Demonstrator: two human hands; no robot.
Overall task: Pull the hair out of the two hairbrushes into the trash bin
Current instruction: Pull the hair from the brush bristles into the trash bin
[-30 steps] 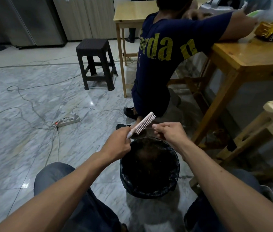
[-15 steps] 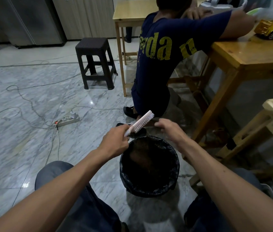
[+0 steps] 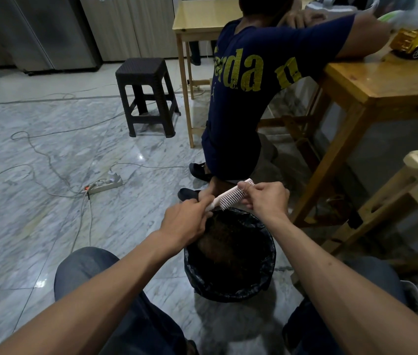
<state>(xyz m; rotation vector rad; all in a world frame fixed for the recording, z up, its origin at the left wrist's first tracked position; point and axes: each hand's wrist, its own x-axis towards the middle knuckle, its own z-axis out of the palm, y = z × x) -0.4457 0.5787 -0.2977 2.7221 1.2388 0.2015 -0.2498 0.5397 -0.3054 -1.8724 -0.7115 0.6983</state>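
The seated person's left hand (image 3: 187, 221) grips the handle of a pale pink hairbrush (image 3: 229, 198), holding it tilted just above the far rim of the black-lined trash bin (image 3: 266, 267) on the marble floor. The right hand (image 3: 266, 198) pinches at the bristles near the brush's far end. A clump of brownish hair (image 3: 218, 242) lies in the bin. Beyond, someone's navy shirt (image 3: 248, 80) reads "rda" in yellow; other letters are hidden.

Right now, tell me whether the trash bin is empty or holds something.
Holds something: a brownish clump, apparently hair, lies inside the black-lined trash bin.
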